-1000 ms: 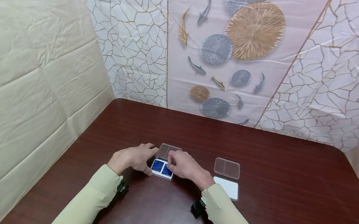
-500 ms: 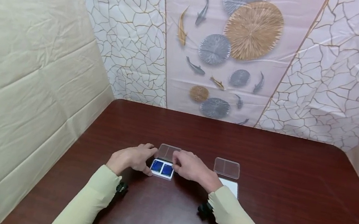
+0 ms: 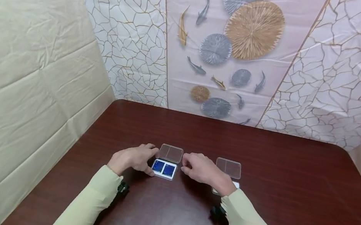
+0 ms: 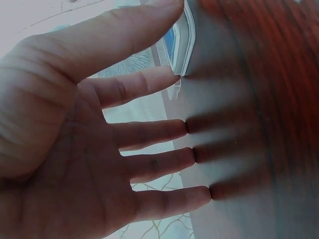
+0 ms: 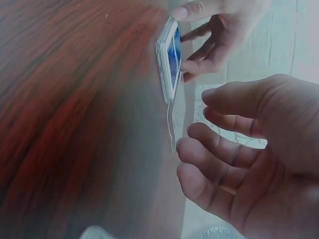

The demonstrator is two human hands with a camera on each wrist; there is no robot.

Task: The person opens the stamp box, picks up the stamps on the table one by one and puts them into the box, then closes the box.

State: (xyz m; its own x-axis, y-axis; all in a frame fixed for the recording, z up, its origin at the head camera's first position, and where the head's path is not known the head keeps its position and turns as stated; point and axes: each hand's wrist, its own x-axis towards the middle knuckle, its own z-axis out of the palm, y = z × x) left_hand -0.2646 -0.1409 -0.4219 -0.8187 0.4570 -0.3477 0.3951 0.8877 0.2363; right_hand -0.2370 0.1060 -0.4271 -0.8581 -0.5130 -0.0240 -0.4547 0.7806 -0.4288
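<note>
free lane between sleeves (image 3: 87, 196) to white case (image 3: 164, 176), left grip (image 3: 134, 158) blocking its left side, slim gap before right grip (image 3: 202, 169)

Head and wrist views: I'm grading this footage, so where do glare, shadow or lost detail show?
Head view: pale glare on the near part of the table, print on the blue panels too small to read; left wrist view: dark streaks of shadow run from the left grip across the table; right wrist view: the backdrop looks washed out.

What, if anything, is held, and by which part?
The left hand holds the white case by its left end between thumb and forefinger; the right hand, nothing.
</note>
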